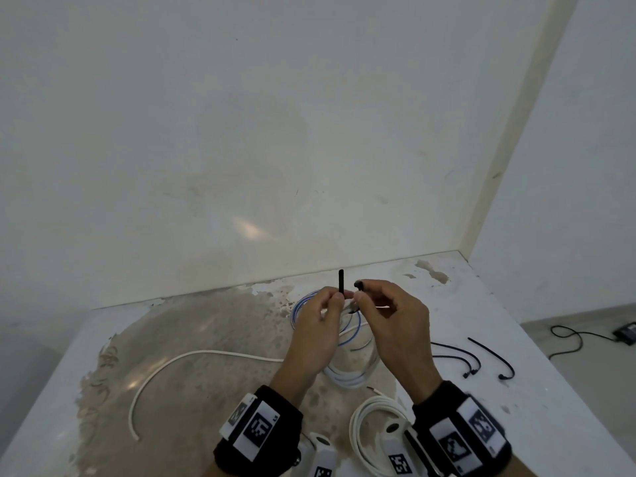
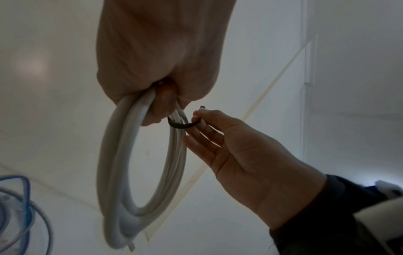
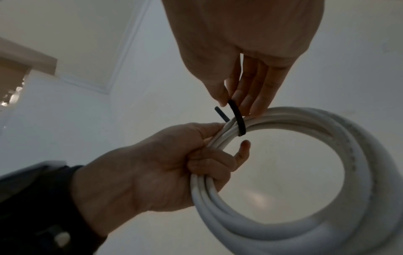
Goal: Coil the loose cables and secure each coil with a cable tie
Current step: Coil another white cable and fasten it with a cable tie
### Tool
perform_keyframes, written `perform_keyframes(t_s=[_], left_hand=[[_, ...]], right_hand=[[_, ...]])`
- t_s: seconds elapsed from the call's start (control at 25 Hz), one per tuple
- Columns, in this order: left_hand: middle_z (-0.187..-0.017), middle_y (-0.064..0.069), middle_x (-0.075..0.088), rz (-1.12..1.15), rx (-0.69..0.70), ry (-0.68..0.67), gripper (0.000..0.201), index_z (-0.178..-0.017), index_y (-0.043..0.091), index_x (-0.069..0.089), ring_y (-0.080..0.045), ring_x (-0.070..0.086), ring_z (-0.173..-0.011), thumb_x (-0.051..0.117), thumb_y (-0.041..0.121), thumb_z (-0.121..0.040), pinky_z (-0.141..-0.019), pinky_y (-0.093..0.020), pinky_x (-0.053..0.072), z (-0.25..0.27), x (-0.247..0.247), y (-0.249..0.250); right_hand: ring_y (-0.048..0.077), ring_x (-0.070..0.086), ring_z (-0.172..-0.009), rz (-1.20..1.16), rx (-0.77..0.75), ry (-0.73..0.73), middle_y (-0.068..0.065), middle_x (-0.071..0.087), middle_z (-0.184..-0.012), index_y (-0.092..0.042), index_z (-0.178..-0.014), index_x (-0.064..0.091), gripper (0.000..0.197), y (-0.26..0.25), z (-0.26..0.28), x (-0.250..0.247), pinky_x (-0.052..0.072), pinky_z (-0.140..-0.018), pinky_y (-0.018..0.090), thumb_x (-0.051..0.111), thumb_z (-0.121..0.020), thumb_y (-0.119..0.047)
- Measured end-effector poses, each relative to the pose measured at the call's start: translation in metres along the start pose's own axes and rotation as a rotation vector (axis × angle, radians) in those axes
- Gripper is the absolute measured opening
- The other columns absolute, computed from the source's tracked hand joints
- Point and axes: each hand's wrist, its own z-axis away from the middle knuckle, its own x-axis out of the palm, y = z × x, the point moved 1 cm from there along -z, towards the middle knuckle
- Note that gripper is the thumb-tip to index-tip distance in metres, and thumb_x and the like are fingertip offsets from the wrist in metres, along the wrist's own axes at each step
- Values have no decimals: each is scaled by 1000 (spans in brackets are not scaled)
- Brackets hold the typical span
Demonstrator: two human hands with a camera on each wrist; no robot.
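The left hand (image 3: 165, 174) grips a white cable coil (image 3: 340, 172), held above the table (image 1: 447, 290). The right hand (image 2: 246, 165) pinches a black cable tie (image 3: 238, 120) looped round the coil's strands. No writing is readable.

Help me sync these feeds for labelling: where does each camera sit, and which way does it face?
Head: worn high, looks forward and down at the table; both hands and wristbands show.
Left wrist: looks along the left hand gripping the white coil; the right hand shows too.
Right wrist: looks along the right hand pinching the black cable tie.
Both wrist views share coil, tie and both hands.
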Motion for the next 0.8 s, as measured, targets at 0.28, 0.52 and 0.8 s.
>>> perform_keyframes(t_s=[0.28,0.52,0.8], left_hand=[[-100,11,72,26,43,73,26,-105,37,70,-1,63,-96,48,24,-99,-84,-21,49,-3,-6,-3],[-93,10,74,26,66,-1,27,-100,29,73,-6,66,-95,49,17,-98,-86,-26,49,-5,-7,-1],[-84,14,69,88,24,55,25,-111,40,68,-11,60,-69,47,30,-101,-68,-39,49,0,-6,2]], right_hand=[[6,70,-81,-15,17,-52,-13,70,-85,-29,-114,68,31,0,-2,1,53,-67,14,69,-91,-9],[11,68,-86,127,-109,-185,-10,64,-96,-31,-132,62,41,1,-3,-1,57,-71,22,62,-97,-10],[10,71,-83,79,-111,-153,-9,68,-99,-20,-114,73,23,6,-6,-5,56,-70,17,63,-95,-9]])
